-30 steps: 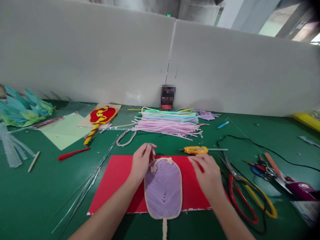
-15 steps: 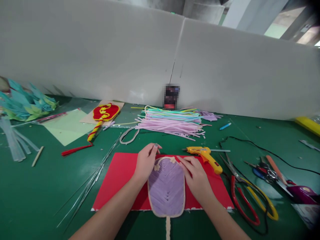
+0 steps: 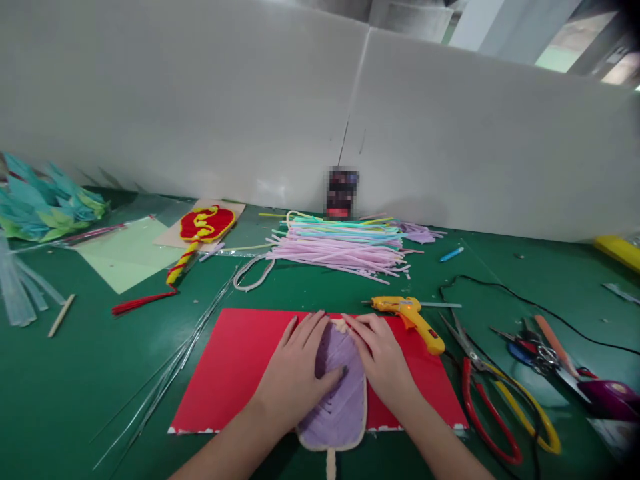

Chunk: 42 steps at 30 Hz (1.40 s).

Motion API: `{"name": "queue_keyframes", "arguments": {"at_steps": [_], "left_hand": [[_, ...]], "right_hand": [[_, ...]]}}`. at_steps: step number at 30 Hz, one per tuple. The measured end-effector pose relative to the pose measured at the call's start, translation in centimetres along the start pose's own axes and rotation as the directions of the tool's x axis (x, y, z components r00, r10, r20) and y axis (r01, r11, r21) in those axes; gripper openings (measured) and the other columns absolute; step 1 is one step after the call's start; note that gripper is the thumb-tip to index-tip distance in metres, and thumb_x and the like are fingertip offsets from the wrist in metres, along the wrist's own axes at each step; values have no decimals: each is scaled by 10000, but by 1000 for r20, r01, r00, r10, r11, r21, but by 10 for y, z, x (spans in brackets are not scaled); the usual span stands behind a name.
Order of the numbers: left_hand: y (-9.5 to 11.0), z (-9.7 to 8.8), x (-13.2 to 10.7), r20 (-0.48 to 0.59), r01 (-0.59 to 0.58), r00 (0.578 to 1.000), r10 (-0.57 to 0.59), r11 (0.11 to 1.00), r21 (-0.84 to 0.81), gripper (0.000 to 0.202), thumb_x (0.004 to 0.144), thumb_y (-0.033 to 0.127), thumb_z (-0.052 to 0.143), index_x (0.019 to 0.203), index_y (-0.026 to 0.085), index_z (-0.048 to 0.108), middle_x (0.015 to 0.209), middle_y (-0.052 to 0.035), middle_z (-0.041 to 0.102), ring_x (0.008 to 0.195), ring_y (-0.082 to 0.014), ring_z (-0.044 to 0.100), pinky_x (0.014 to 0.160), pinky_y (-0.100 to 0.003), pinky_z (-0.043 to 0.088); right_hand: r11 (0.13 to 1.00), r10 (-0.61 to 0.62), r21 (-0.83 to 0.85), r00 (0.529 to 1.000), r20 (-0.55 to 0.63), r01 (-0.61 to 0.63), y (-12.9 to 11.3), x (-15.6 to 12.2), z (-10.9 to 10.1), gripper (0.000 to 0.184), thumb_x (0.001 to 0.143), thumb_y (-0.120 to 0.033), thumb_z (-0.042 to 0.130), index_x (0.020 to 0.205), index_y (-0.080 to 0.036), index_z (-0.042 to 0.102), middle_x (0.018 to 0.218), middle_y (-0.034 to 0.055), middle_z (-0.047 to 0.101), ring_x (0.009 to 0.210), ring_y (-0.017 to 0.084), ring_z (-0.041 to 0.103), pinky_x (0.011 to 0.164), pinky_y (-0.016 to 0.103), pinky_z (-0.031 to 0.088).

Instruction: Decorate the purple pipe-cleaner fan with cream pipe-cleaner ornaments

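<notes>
A lilac hand fan (image 3: pixel 345 393) with a cream rim and a cream twisted handle lies on a red sheet (image 3: pixel 240 360). My left hand (image 3: pixel 300 367) rests flat across the fan's left side, fingers stretched out and thumb on the lilac face. My right hand (image 3: pixel 383 350) grips the fan's upper right edge, its fingertips by a small cream flower (image 3: pixel 341 325) at the top. The other flower and most of the left rim are hidden under my left hand.
A yellow glue gun (image 3: pixel 410 313) lies right of the hands, beside scissors (image 3: pixel 480 373) and a black cord. Pastel pipe cleaners (image 3: pixel 340 247) are piled behind. Further left are a red and yellow fan (image 3: pixel 207 223), thin wires (image 3: pixel 195 340) and clear glue sticks (image 3: pixel 20 287).
My left hand has gone from its fingers bunched at the fan's top left to lying flat over the fan. The right hand stays at the upper right edge. The camera view has shifted slightly.
</notes>
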<state>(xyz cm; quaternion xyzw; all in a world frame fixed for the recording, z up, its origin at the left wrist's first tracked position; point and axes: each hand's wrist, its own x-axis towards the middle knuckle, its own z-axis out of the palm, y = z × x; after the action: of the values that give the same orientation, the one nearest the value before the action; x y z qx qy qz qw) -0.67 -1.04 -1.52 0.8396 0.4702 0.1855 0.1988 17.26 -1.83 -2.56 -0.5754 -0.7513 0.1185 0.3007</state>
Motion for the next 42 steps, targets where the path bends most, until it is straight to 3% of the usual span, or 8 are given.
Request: {"name": "queue_keyframes", "arguments": {"at_steps": [4, 12, 21, 26, 31, 42], "left_hand": [[-3, 1, 1, 42, 15, 999, -17, 999, 35, 680, 723, 404, 557, 1324, 213, 301, 1397, -63, 335, 1277, -224, 304, 1070, -437, 205], [-4, 3, 3, 30, -7, 1000, 5, 999, 46, 657, 721, 400, 561, 1309, 218, 331, 1385, -79, 354, 1267, -229, 326, 1071, -443, 201], [-2, 2, 0, 6, -79, 997, 79, 991, 111, 631, 779, 421, 496, 1343, 228, 289, 1396, -62, 337, 1271, -231, 318, 1072, -442, 209], [3, -1, -1, 24, -104, 995, 101, 980, 167, 590, 794, 419, 481, 1325, 207, 334, 1367, -68, 386, 1247, -236, 359, 1062, -447, 244], [4, -4, -1, 27, -135, 991, 132, 975, 176, 530, 806, 404, 479, 1303, 255, 371, 1376, -66, 371, 1246, -233, 363, 1055, -451, 253], [2, -3, -1, 65, -148, 988, 139, 975, 165, 526, 823, 378, 451, 1324, 265, 335, 1408, -56, 314, 1283, -245, 291, 1064, -484, 195]], "right_hand": [[999, 26, 41, 999, 38, -28, 2, 2, 0, 322, 882, -193, 381, 1150, -259, 548, 955, 62, 547, 901, 186, 513, 800, 353, 453], [997, 36, 72, 999, -11, -35, 1, 3, -1, 249, 866, -210, 428, 1017, -254, 621, 907, 52, 566, 867, 180, 535, 783, 336, 464], [999, -2, 54, 1000, -23, 4, 5, -1, 0, 297, 872, -225, 419, 1108, -291, 586, 917, 57, 569, 862, 184, 537, 774, 350, 470], [1000, -3, 30, 999, -33, 4, 6, -2, 1, 288, 867, -225, 431, 1092, -281, 600, 912, 56, 578, 848, 182, 541, 744, 343, 481], [999, -21, 24, 999, -30, 21, 6, -2, 0, 288, 862, -211, 439, 1091, -281, 600, 896, 51, 590, 830, 177, 555, 741, 337, 483], [990, 86, 111, 996, -30, -82, 6, -6, -4, 232, 859, -224, 451, 1009, -243, 628, 906, 47, 607, 869, 177, 562, 800, 332, 480]]}}
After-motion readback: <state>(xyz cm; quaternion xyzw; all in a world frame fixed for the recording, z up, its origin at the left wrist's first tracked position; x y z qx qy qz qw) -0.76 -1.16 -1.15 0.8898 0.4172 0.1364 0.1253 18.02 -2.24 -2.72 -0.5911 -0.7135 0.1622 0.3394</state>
